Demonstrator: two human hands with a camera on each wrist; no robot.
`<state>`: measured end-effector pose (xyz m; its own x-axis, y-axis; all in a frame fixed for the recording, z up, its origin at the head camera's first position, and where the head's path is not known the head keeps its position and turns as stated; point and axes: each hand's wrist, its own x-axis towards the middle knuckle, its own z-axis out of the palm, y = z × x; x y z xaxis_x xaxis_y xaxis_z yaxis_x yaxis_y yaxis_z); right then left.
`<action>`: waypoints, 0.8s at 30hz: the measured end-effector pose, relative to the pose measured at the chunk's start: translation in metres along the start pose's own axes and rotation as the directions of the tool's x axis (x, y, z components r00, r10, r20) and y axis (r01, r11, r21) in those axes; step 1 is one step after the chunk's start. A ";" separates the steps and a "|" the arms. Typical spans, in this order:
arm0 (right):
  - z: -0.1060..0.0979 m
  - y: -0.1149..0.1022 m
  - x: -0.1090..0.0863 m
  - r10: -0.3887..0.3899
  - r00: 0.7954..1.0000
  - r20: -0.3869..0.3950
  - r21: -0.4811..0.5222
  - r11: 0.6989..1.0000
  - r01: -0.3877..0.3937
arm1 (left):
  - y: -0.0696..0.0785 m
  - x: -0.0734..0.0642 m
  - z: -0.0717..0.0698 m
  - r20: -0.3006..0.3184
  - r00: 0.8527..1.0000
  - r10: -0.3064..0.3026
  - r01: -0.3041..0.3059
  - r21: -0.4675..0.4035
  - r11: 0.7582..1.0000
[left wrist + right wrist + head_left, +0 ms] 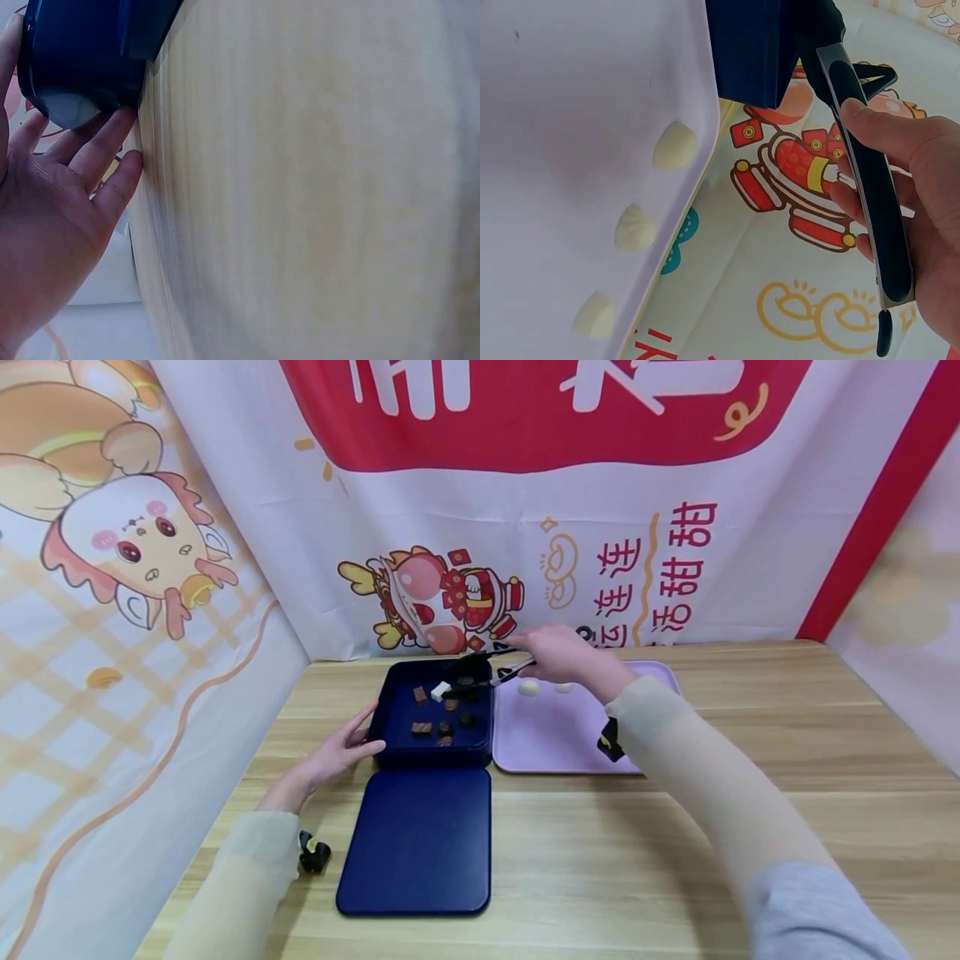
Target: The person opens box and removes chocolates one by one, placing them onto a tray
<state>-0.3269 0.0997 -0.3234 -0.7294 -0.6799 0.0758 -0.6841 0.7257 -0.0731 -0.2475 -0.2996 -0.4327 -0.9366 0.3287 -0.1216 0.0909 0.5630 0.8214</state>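
My right hand grips a pair of black-and-silver tongs by the handles. The tongs reach over a dark blue box, their tips at a white chocolate piece; whether they clasp it I cannot tell. Several brown and dark chocolates lie in the box, among them a striped bar. At the box's left side is my left hand, fingers extended and touching the outer wall; the left wrist view shows its fingertips against the box's corner.
A lilac tray stands right of the box, with several pale pieces along its far edge. The blue lid lies flat on the wooden table in front of the box. A printed cloth hangs close behind.
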 end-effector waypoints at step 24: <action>0.007 -0.011 0.021 0.055 0.994 0.091 -0.106 0.993 -0.045 | 0.020 -0.007 0.000 0.006 1.000 -0.012 0.012 -0.012 1.000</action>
<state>-0.3347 0.0765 -0.3283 -0.7633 -0.6458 -0.0191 -0.6461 0.7627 0.0291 -0.2387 -0.2906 -0.4150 -0.9356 0.3265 -0.1344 0.0757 0.5574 0.8268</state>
